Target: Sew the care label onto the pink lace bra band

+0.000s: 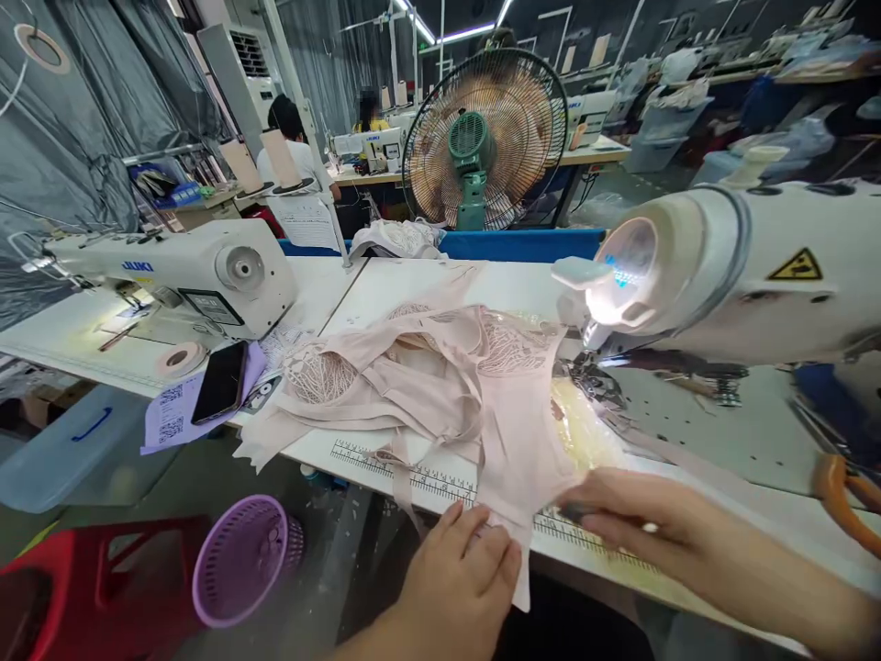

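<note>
A pale pink bra-like garment [516, 422] with lace panels and straps lies spread over the white table, one part draping past the front edge. My left hand [461, 578] is at that edge, its fingers curled over the hanging fabric. At the garment's right lower corner is my right hand [640, 523], slightly blurred, thumb and fingers closed together. A small dark grey bit shows between those fingertips; its kind is unclear. Yellowish clear plastic [585, 422] lies beside the fabric, below the lit head of a sewing machine [661, 266].
Orange-handled scissors [836, 500] lie at the right. A printed ruler strip [427, 479] runs along the front edge. At left are a phone [220, 381], a tape roll [180, 359] and a second sewing machine [165, 275]. A purple basket [240, 560] stands below; a fan [474, 147] stands behind.
</note>
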{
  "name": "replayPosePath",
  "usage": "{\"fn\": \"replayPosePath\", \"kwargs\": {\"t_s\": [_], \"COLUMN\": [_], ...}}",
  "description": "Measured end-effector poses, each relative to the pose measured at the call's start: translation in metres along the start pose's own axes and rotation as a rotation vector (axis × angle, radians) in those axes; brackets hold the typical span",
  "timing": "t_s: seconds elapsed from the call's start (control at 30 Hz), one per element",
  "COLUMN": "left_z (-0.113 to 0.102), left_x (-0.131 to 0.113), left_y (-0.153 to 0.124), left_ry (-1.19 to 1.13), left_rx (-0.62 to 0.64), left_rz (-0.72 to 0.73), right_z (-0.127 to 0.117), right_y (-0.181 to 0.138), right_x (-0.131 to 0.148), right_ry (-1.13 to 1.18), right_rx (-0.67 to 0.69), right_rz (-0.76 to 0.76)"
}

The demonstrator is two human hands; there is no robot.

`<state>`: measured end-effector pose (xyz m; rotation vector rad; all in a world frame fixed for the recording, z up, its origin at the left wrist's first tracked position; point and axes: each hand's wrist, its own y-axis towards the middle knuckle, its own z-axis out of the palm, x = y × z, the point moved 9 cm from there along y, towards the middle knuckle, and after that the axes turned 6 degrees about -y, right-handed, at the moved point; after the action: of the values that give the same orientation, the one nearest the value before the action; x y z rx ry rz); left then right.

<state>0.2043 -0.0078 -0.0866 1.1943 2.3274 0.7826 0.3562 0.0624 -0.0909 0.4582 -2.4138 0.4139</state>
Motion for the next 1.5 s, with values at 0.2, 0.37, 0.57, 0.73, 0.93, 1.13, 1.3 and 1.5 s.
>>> {"fn": "replayPosePath", "kwargs": {"t_s": [0.2, 0.37, 0.57, 0.73, 0.93, 1.13, 1.3, 1.5], "left_z": [-0.011, -0.012, -0.004, 0.0, 0.0, 0.001, 0.001, -0.005], "left_x": [0.003, 0.003, 0.005, 0.003, -0.002, -0.002, -0.001, -0.001], "left_y": [-0.003, -0.004, -0.01, -0.01, -0.009, -0.007, -0.003, 0.003], "left_ry": [0.008, 0.099, 0.053, 0.079, 0.117, 0.183, 0.22, 0.207], "left_rx": [0.021, -0.003, 0.023, 0.036, 0.001, -0.05, -0.101, -0.109], "left_rz": [-0.068, -0.093, -0.076, -0.039, -0.018, -0.096, -0.115, -0.105], "right_z": [0.032, 0.036, 0.04, 0.045, 0.049, 0.049, 0.044, 0.04], "right_y": [0.051, 0.062, 0.064, 0.066, 0.07, 0.076, 0.077, 0.075], "right_x": [0.035, 0.032, 0.026, 0.021, 0.019, 0.024, 0.031, 0.036], "right_ry": [0.108, 0.124, 0.174, 0.219, 0.205, 0.154, 0.134, 0.104], "right_rx": [0.078, 0.124, 0.132, 0.146, 0.196, 0.287, 0.318, 0.226], "right_rz": [-0.008, -0.047, 0.02, 0.007, 0.035, -0.047, -0.116, -0.111]}}
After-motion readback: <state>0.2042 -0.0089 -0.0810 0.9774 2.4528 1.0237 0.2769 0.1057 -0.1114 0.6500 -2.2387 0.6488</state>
